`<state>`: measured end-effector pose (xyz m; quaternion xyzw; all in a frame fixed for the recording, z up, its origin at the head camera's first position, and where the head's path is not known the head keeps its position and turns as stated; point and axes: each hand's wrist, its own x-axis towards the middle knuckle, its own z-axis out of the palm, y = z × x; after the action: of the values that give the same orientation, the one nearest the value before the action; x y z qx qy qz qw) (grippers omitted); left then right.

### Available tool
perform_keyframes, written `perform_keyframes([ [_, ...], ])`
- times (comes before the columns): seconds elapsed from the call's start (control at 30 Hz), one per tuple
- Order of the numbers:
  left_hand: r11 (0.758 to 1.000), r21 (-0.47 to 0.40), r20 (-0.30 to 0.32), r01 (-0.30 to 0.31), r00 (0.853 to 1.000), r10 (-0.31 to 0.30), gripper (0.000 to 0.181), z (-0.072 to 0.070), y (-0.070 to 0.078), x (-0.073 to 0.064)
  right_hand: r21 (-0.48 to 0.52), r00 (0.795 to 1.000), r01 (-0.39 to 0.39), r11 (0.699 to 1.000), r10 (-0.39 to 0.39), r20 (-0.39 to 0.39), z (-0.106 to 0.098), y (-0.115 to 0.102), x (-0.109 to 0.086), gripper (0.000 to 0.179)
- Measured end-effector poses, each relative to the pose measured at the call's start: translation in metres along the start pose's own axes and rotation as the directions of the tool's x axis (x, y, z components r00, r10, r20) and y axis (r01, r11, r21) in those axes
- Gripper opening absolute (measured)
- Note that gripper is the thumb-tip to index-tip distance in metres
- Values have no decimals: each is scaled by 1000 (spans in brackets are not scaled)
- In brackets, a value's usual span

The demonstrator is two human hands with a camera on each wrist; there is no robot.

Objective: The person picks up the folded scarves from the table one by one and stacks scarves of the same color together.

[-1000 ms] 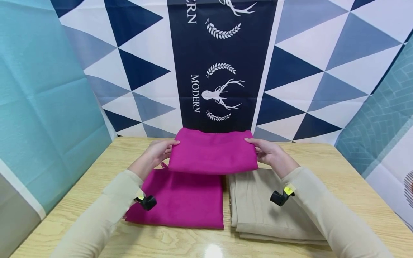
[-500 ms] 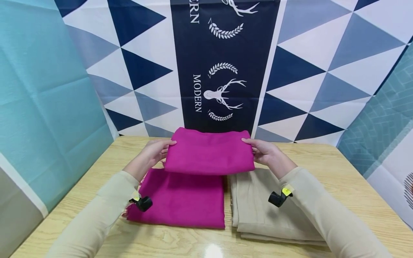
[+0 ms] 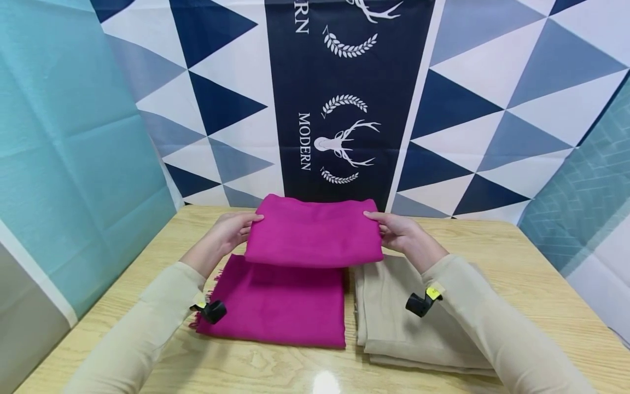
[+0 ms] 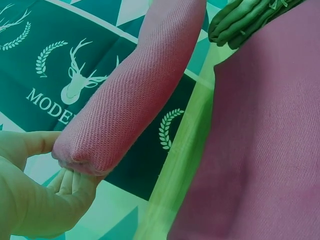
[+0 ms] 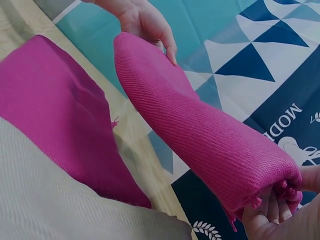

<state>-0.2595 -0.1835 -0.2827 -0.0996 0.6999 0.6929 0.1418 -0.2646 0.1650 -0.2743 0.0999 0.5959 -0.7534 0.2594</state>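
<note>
A folded magenta scarf (image 3: 315, 232) is held up level between both hands, over the far part of the table. My left hand (image 3: 228, 232) pinches its left end, thumb above and fingers underneath. At the opposite end my right hand (image 3: 401, 232) grips it the same way; fringe tassels hang by those fingers in the right wrist view. Below lies a second folded magenta scarf (image 3: 280, 312), its fringe along the left edge. The raised scarf overlaps the back edge of that one in the head view. Beside it on the right sits a folded beige cloth (image 3: 408, 323).
All of this is on a light wooden table (image 3: 266, 366). A patterned backdrop (image 3: 339, 148) with triangles and deer heads rises behind the far edge. A teal cloth panel (image 3: 98, 164) borders the left side. A narrow gap separates the lower scarf from the beige cloth.
Both hands and the raised scarf have shifted a little to the left, while the backdrop and the cloths on the table appear slightly further right. The hold at both ends is the same.
</note>
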Motion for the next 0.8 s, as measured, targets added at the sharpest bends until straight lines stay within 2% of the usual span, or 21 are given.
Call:
perform_keyframes([
  [0.3, 1000, 6, 1, -10, 1000, 10, 51, -6, -4, -5, 0, 1000, -1, 1000, 1, 8, 6, 4, 2, 13],
  [0.53, 999, 3, 19, -37, 999, 37, 46, -13, -9, -9, -23, 999, 19, 1000, -17, 52, 10, 10, 1, 11],
  [0.7, 999, 12, 14, -45, 999, 45, 49, -17, -10, -11, -28, 998, 22, 999, -21, 51, 14, 11, 1, 11],
  [0.8, 999, 15, 21, -48, 999, 48, 49, -19, -12, -13, -32, 1000, 8, 999, -7, 26, 16, 12, 1, 12],
])
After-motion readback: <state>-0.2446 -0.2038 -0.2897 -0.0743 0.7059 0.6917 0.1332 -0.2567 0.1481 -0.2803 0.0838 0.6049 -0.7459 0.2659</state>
